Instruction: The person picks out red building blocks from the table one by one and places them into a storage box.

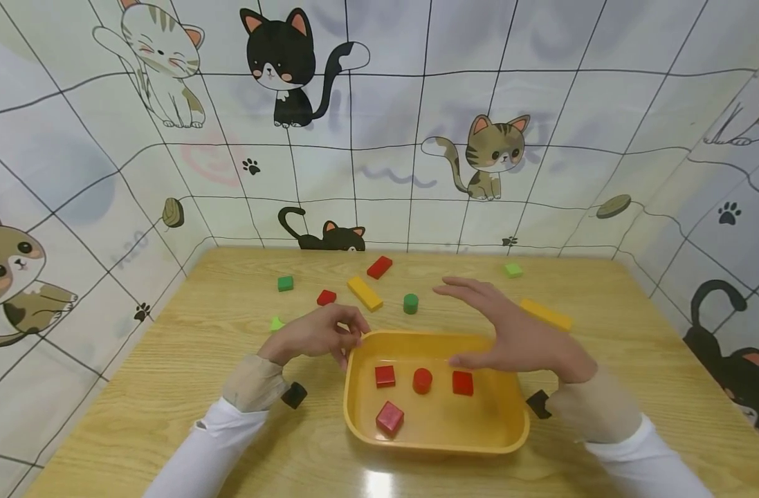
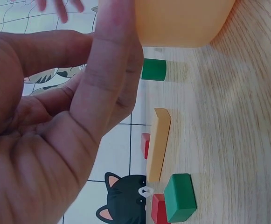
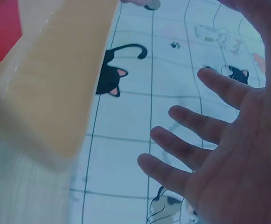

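A yellow plastic box (image 1: 441, 448) stands on the table in the head view. Inside it lie a red cylinder (image 1: 423, 381) and several red blocks, among them a tilted cube (image 1: 389, 418) near the front left. At the box's back left corner my left hand (image 1: 319, 333) pinches the rim with curled fingers; the exact contact is partly hidden. My right hand (image 1: 528, 339) is over the box's back right part, fingers spread and holding nothing. In the right wrist view the right hand's fingers (image 3: 186, 126) are apart from the box wall (image 3: 56, 88).
Behind the box lie a green cylinder (image 1: 410, 303), a yellow bar (image 1: 364, 293), red blocks (image 1: 379, 268) and a green block (image 1: 285, 283). A second yellow bar (image 1: 546, 315) lies behind the right hand, a light green block (image 1: 513, 270) farther back. A cat-patterned curtain (image 1: 391, 166) borders the table.
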The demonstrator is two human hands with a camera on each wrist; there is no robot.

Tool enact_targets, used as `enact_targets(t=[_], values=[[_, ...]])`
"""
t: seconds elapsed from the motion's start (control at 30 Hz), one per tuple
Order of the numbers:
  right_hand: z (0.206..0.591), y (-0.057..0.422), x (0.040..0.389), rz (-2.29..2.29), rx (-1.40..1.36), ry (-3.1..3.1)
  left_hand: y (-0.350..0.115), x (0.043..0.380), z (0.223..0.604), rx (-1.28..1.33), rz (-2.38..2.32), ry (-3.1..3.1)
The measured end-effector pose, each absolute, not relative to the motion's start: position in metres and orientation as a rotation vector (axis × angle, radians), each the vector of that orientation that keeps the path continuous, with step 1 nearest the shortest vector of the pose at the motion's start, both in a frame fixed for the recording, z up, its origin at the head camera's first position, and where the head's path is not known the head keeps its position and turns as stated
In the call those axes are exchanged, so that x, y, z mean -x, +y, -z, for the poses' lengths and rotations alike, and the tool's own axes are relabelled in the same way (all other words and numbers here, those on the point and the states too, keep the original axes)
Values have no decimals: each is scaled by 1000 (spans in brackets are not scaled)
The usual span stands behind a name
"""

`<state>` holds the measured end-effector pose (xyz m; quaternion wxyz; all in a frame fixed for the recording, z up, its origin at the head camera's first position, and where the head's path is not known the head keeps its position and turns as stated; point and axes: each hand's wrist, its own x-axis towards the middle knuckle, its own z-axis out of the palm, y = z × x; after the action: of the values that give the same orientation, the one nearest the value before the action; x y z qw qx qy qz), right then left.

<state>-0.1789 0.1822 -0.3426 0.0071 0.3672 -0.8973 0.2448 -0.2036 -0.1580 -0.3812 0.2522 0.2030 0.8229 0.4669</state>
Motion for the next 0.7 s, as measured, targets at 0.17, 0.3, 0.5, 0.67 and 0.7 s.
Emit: enact_targets(t=[0.17,0.3,0.5,0.67,0.7], values=[[350,204,186,-859,-1003,-2882,-157,203,380,-540,-1264,2241],[357,216,193,-959,-908,-2962,-157,202,380,-534,-1263,2241],[367,229,203,-1017,-820,-3086,-157,201,379,-544,-1262,2238],[368,237,205,-1140,-802,-3157,-157,202,379,-550,-1265,2234],[367,238,205,-1190,-807,-3168,-157,203,379,-551,-1266,2234]])
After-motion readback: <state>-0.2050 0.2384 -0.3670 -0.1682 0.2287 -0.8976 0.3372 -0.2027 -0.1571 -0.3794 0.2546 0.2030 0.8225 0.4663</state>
